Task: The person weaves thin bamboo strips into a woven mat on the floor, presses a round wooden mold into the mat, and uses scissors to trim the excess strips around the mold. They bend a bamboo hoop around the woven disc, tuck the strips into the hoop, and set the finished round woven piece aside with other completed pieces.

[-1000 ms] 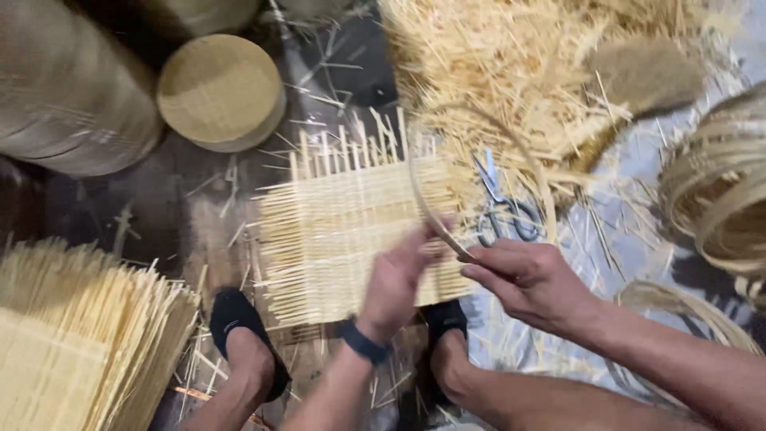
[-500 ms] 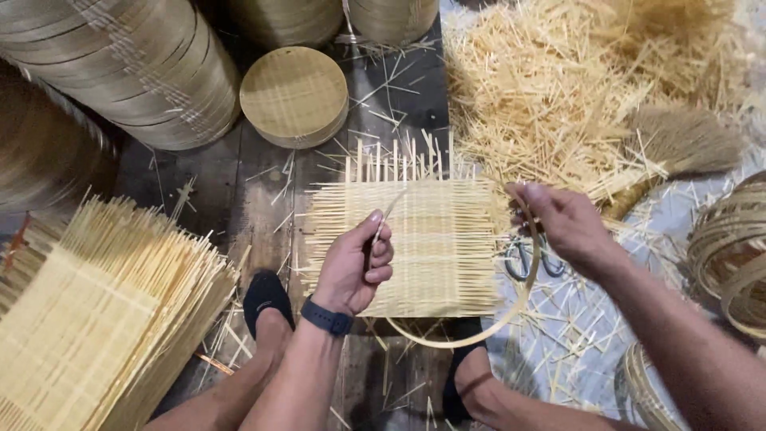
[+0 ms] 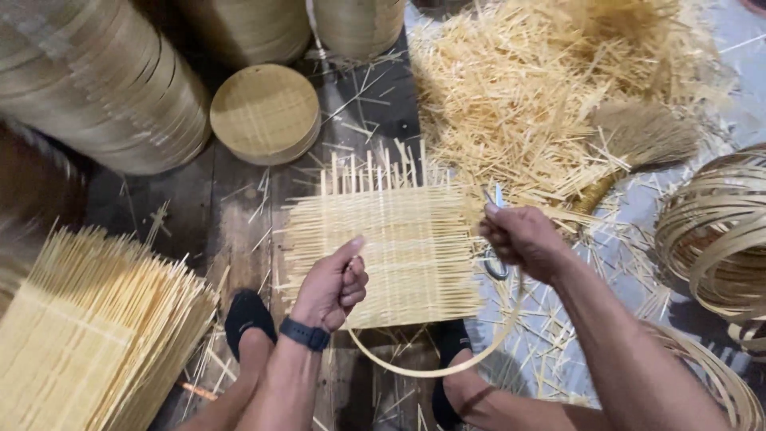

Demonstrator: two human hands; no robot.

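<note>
Nearest the camera, a thin bamboo strip (image 3: 435, 369) bows down in a loop between the person's two hands, hanging over the feet in dark slippers (image 3: 247, 315). The left hand (image 3: 331, 286), with a dark band at the wrist, is clenched on one end of the strip; the right hand (image 3: 523, 239) is closed on the other end, so the strip is held bent, probably to shape it into a ring. Both hands hover over a woven bamboo mat (image 3: 383, 247) lying flat on the dark plank floor (image 3: 239, 215), its loose slat ends sticking out at the far edge. A pair of scissors (image 3: 495, 259) lies just beside the mat, partly hidden under the right hand. To the left sits a stack of similar mats (image 3: 88, 335); to the right, coils of bamboo strip (image 3: 714, 231). Farther off lie a round woven lid (image 3: 265, 113), stacked bamboo rings (image 3: 96, 80), a heap of bamboo offcuts (image 3: 542, 88) and a hand broom (image 3: 638, 140) crowding the floor.
</note>
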